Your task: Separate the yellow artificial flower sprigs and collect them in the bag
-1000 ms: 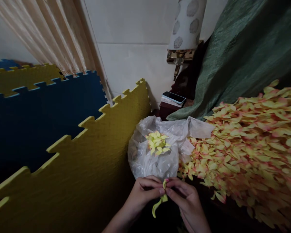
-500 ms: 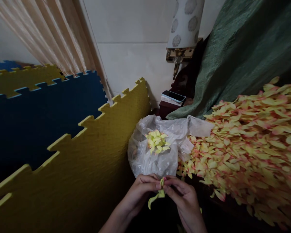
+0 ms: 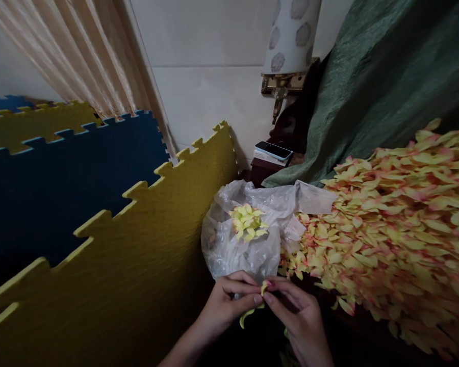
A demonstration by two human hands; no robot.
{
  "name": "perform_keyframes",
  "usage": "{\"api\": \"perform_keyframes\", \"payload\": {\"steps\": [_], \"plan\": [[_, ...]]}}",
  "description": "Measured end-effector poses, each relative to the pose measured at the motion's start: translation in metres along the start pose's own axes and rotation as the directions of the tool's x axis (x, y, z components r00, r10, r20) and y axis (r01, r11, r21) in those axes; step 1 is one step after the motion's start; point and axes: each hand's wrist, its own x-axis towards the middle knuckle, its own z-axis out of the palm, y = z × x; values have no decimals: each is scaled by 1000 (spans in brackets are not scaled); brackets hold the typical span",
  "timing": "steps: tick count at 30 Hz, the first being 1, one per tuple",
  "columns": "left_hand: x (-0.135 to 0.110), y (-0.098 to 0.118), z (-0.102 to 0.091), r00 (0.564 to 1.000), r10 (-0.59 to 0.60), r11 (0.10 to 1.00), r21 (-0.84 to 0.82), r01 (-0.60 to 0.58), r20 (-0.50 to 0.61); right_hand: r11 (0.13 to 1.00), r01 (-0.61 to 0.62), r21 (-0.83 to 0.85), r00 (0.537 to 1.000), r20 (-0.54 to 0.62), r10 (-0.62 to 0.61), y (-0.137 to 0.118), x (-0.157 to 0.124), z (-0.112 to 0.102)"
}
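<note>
Near the bottom middle, my left hand and my right hand meet fingertip to fingertip. Between them they pinch a small yellow-green artificial flower with a pink part at its top. One narrow petal of it curls down below the left thumb. Just beyond my hands lies a crumpled clear plastic bag, with a cluster of yellow-green petals on or inside it. To the right spreads a big heap of yellow and pink petals.
Yellow and blue foam mats stand on edge at left. A phone lies on a dark ledge at the back. A lamp hangs on the wall, and green cloth drapes behind the heap.
Both hands have shifted slightly right with the flower. The left thumb now covers more of it, and less of the hanging petal shows.
</note>
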Motion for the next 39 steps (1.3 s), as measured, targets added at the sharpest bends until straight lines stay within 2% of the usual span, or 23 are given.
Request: {"api": "perform_keyframes", "payload": {"steps": [5, 20, 31, 39], "plan": [[-1, 1, 1, 1000, 9, 1000, 6, -9, 0, 1000, 7, 15, 1000, 12, -8, 0, 0, -1], [0, -4, 0, 1000, -5, 1000, -17, 5, -8, 991, -74, 114, 997, -29, 77, 3, 1, 4], [3, -4, 2, 994, -104, 971, -216, 100, -11, 990, -97, 98, 995, -18, 100, 7, 0, 3], [3, -8, 7, 998, -46, 988, -149, 41, -31, 997, -57, 59, 998, -35, 59, 7, -3, -2]]}}
